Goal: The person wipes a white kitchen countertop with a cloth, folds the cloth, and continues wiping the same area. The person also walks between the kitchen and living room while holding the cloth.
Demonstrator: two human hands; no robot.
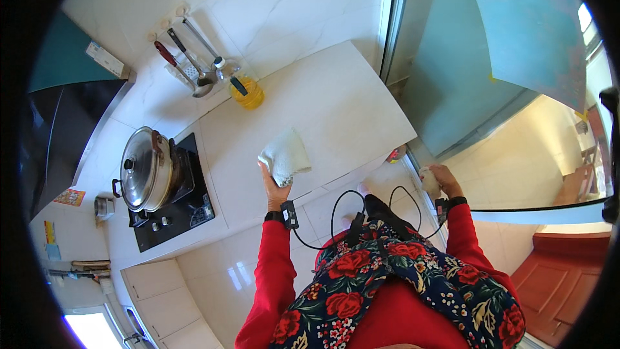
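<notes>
My left hand holds a pale folded cloth above the front part of the white countertop; most of its fingers are hidden under the cloth. Out to the right, beside the counter's end and near the glass door, my right hand is closed around a crumpled light cloth. Both wrists wear black bands with small cabled devices.
A lidded steel pot stands on the black gas hob at left. An oil bottle sits by the wall, near hanging ladles. A sliding glass door borders the right side. Base cabinets are at lower left.
</notes>
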